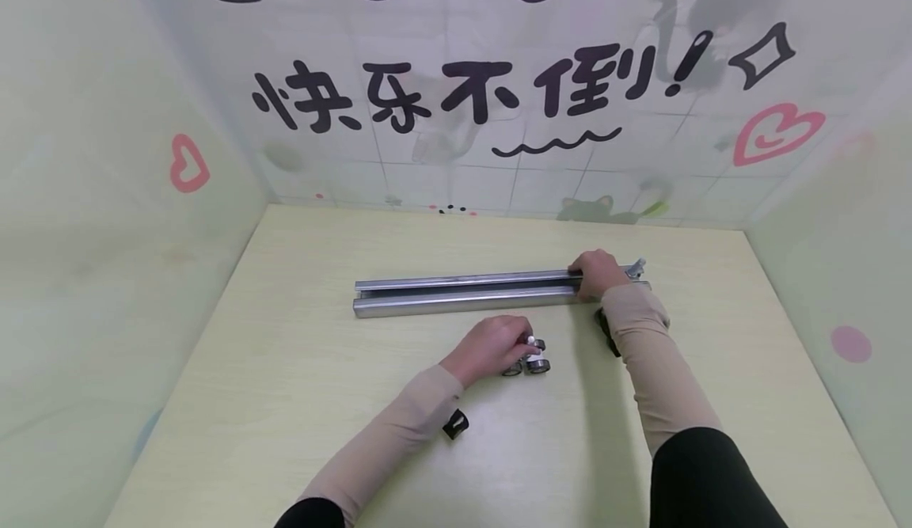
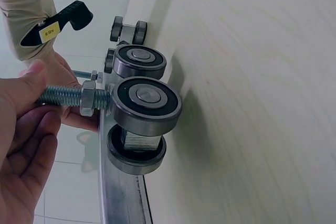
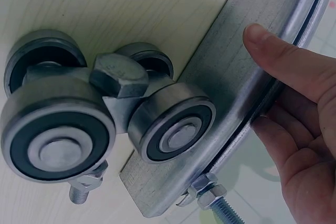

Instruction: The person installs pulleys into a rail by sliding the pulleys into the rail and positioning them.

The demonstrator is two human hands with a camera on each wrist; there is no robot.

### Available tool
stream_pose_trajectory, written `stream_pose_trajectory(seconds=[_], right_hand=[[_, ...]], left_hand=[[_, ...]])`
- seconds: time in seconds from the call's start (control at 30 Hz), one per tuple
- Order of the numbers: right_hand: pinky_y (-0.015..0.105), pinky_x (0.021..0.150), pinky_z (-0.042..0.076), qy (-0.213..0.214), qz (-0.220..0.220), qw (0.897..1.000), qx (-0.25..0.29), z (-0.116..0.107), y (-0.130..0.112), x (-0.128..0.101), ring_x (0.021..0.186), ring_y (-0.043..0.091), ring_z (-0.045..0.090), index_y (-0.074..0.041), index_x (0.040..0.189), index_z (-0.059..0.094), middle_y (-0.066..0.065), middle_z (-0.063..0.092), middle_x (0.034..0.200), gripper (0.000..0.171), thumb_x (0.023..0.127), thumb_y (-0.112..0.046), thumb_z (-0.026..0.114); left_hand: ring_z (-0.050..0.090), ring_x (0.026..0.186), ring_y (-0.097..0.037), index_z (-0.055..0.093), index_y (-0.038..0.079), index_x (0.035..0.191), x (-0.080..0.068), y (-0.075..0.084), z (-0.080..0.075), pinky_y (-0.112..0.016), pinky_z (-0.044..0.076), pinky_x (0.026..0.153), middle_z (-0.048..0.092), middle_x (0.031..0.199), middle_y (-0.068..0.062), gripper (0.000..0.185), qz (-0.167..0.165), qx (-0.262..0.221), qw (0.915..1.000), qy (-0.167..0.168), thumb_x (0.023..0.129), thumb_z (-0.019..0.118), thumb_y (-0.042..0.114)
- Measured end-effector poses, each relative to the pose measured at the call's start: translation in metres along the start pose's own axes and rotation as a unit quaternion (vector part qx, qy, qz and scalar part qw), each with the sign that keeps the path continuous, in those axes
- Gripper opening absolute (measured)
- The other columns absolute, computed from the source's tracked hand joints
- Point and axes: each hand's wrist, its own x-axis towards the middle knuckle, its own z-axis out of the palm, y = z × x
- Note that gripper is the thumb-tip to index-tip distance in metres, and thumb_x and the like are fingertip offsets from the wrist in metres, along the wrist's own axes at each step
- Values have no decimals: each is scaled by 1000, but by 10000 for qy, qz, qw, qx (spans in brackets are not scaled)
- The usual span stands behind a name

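Both tabletop (image 1: pixel 299 354) side edges lie well apart from left grip (image 1: pixel 493 347), pinching a bolt (image 2: pixel 64 96), and right grip (image 1: pixel 601 273), clasping a rail (image 1: pixel 442 303)

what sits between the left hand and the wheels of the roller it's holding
A threaded bolt with a hex nut on it spans from the left hand to the wheels; the left wrist view shows it.

Printed hangings (image 1: pixel 456 172) on three sides of a table (image 1: pixel 299 370) suggest a work booth.
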Motion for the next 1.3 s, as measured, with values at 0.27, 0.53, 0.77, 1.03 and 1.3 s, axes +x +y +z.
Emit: stream_pose_trajectory(seconds=[0.27, 0.53, 0.77, 1.03, 1.3], right_hand=[[49, 92, 42, 32, -26, 10000, 40, -1, -1, 0, 106, 42, 51, 4, 110, 62, 24, 59, 114, 56, 56, 2, 77], [49, 93, 42, -7, 44, 10000, 15, -3, -4, 0, 107, 42, 50, 5, 111, 61, 24, 58, 115, 56, 57, 2, 76], [49, 93, 42, -22, 29, 10000, 4, -3, -4, -1, 108, 42, 50, 5, 111, 61, 23, 58, 116, 56, 57, 2, 76], [49, 94, 41, -34, 74, 10000, 45, -1, -3, 0, 108, 41, 50, 5, 111, 61, 23, 58, 116, 56, 58, 2, 76], [48, 93, 42, 70, -19, 10000, -32, 0, -2, -2, 107, 41, 51, 6, 109, 62, 23, 59, 113, 54, 57, 2, 76]], left_hand=[[54, 61, -5, 60, 8, 84, -7, -1, 8, -14, 45, 56, 62, 73, 2, 19, -29, -13, 9998, 181, 83, 66, 26], [53, 64, -4, 58, 7, 89, -12, 0, 16, -13, 45, 58, 61, 77, 2, 20, -215, -179, 9991, 308, 85, 63, 26], [58, 74, -7, 56, 5, 96, -17, 1, 22, -12, 48, 65, 61, 87, -1, 24, -313, -396, 9982, 329, 86, 62, 25], [61, 75, -8, 62, 8, 93, -20, -1, 27, -17, 50, 67, 66, 85, 0, 21, -325, -224, 9975, 583, 83, 65, 26], [57, 67, -7, 62, 6, 87, -22, -2, 30, -15, 48, 62, 65, 78, 0, 15, 22, -250, 9945, 1018, 81, 68, 19]])
